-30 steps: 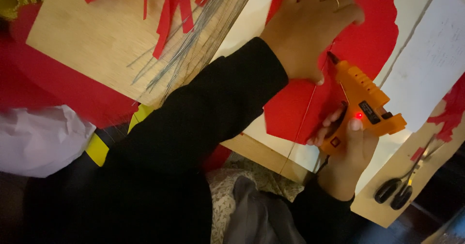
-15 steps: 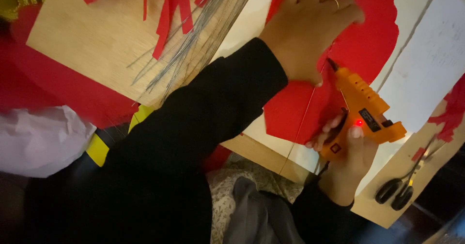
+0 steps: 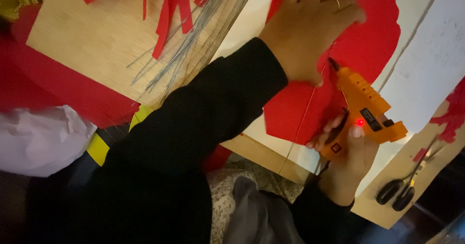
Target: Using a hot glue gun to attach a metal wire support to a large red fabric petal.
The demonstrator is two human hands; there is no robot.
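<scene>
Orange glue gun [image 3: 364, 112] over red paper [image 3: 339, 74]
Right hand [image 3: 346, 159] grips the gun's handle, fingers [image 3: 323, 136] wrapped round it, nozzle on the paper; left hand [image 3: 310, 28] presses flat on the red sheet, fingers together; black scissors [image 3: 399, 193] lie nearby on the table [image 3: 97, 40]

The person is wearing a black top with long sleeves. The left sleeve is filling the lower middle of the frame and is running up toward the upper right, where it is ending in a plain round cuff at the wrist. The cloth is looking thick and soft, without print or buttons. The left hand [image 3: 310, 28], in the upper right of the frame, is wearing two thin rings of pale metal on two neighbouring fingers. The right hand [image 3: 346, 164], in the lower right, is wearing no ring that shows; its black sleeve is ending at the wrist
</scene>
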